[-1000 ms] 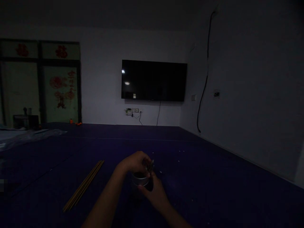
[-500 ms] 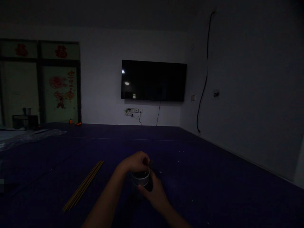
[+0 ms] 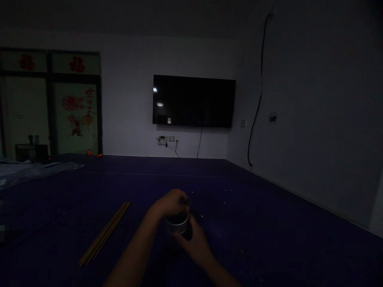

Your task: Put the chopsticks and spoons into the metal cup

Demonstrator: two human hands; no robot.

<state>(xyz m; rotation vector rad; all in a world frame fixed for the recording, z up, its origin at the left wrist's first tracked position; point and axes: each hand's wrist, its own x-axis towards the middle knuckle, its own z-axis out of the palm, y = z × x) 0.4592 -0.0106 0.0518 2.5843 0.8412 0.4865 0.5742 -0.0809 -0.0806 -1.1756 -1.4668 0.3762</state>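
Note:
The room is dim. A small round white cup (image 3: 176, 225) stands on the dark blue surface (image 3: 269, 223) in front of me. My right hand (image 3: 196, 241) wraps round its near side and grips it. My left hand (image 3: 170, 203) hovers over the cup's rim with fingers curled in a pinch on something small that I cannot make out. A bundle of thin wooden sticks (image 3: 104, 233) lies on the surface to the left of my hands.
A black wall-mounted TV (image 3: 193, 101) hangs on the far wall above a socket strip (image 3: 166, 139). A glass door with red paper decorations (image 3: 76, 115) is at the far left. Crumpled clear plastic sheet (image 3: 26, 171) lies on the left. Small white specks dot the surface.
My left hand has lowered slightly toward the cup's rim and the small item at its fingertips shows less. The right hand and cup have stayed in place.

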